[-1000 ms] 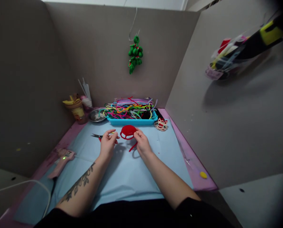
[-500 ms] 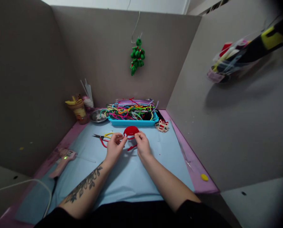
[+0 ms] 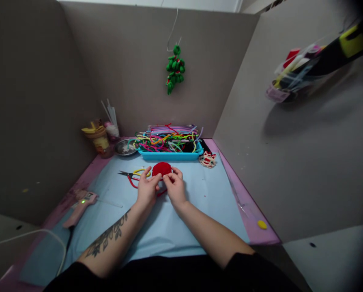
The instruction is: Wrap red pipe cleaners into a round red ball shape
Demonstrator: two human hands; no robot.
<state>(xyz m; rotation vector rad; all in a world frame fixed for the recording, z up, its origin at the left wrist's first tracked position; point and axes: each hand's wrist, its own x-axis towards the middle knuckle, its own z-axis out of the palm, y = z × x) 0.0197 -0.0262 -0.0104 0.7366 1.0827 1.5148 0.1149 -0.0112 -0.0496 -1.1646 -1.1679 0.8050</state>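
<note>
The red fuzzy piece (image 3: 162,168) is held over the blue sheet (image 3: 199,219), nearly round, its slightly longer axis running left to right, a red strip (image 3: 162,193) slanting below. The left hand (image 3: 148,187) and right hand (image 3: 175,187) pinch its near edge, close together, hiding that rim. Leftward, scissors (image 3: 128,174) point left, handles partly covered
</note>
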